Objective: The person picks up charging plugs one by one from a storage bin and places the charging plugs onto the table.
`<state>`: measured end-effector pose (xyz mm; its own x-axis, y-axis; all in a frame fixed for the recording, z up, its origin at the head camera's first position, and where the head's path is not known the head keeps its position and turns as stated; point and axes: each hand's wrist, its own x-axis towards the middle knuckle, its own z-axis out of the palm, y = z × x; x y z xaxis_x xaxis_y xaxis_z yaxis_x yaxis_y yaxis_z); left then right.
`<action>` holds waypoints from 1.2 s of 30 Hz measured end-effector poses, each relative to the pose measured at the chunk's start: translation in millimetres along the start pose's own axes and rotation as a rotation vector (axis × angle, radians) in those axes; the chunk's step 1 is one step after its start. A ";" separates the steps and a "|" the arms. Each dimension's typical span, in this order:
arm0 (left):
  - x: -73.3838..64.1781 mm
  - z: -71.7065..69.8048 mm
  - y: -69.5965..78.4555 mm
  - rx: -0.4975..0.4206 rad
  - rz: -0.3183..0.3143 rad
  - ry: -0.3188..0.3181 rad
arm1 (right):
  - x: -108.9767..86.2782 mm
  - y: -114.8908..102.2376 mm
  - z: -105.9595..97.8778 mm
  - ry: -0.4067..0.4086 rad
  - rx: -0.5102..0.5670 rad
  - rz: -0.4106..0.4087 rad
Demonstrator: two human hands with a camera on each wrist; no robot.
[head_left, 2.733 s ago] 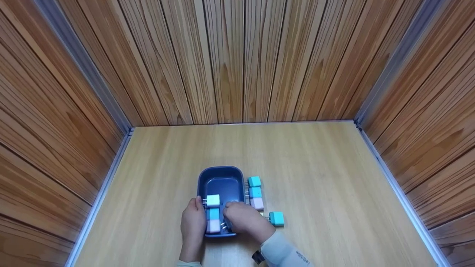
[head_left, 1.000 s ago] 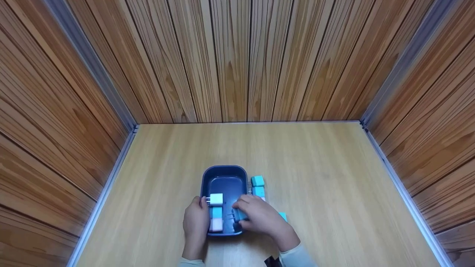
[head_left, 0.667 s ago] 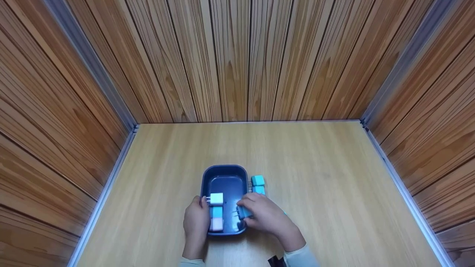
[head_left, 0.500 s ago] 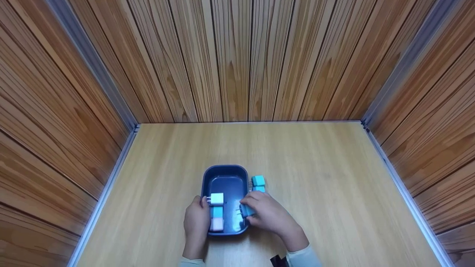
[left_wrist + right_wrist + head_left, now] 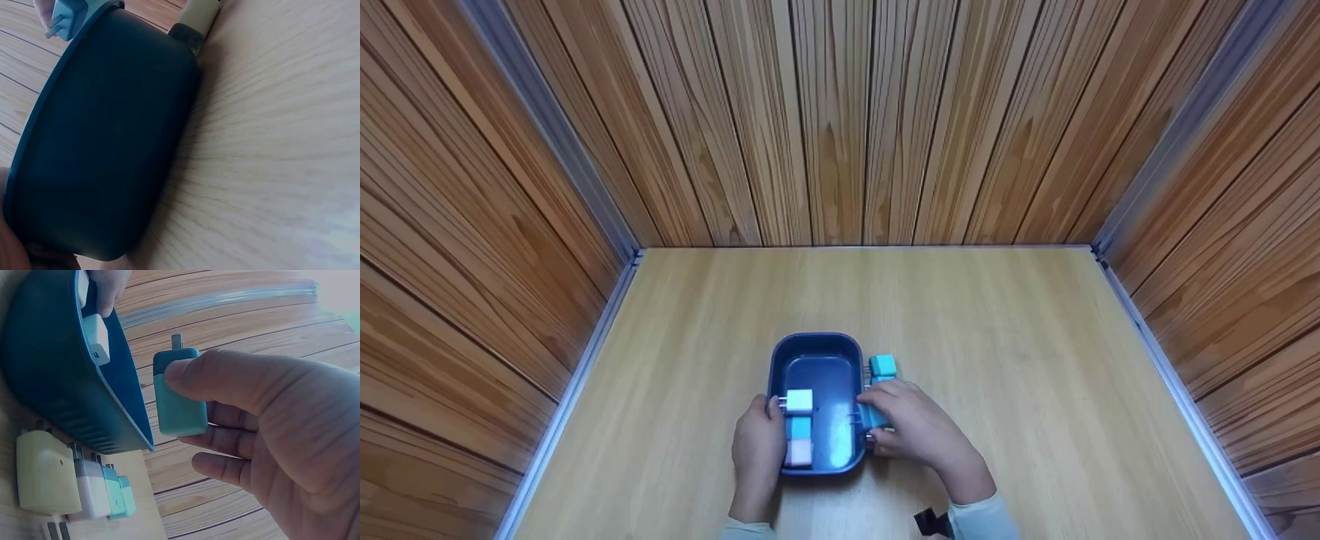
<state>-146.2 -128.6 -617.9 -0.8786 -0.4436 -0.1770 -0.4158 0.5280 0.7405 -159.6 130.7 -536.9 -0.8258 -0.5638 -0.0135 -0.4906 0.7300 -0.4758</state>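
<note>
My left hand grips the left rim of a dark blue plastic bin. Inside, along that side, are a white plug charger, a blue one and a pale pink one. Between thumb and fingers, my right hand pinches a teal charger, held just at the bin's right rim with its prongs toward the bin. In the right wrist view that charger is raised off the table. The left wrist view shows mostly the bin's outer wall.
Right of the bin, a row of chargers lies on the table: a yellow one, a pale pink one and teal ones. My right hand covers most of them in the head view. Wood-panelled walls surround the table.
My right hand came up from inside the bin with the teal charger and moved right, to the right rim. My left hand stays on the left rim.
</note>
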 end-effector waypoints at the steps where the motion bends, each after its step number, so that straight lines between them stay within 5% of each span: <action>1: 0.0 0.1 0.1 0.004 0.003 0.001 | -0.6 1.3 -0.7 0.004 -0.006 -0.003; 17: 0.6 0.8 -0.2 0.008 -0.007 -0.009 | -7.4 27.0 -6.0 0.086 -0.041 0.041; 25: -1.4 0.2 -1.2 0.018 0.050 0.027 | -7.4 33.5 -3.7 0.099 -0.063 0.069; 36: -1.9 -0.8 0.2 -0.015 -0.001 0.002 | -6.9 44.3 1.7 0.170 -0.105 0.111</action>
<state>-144.4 -128.2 -616.9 -0.8776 -0.4457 -0.1769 -0.4135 0.5168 0.7496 -175.2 166.3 -559.3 -0.9069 -0.4113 0.0918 -0.4132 0.8251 -0.3853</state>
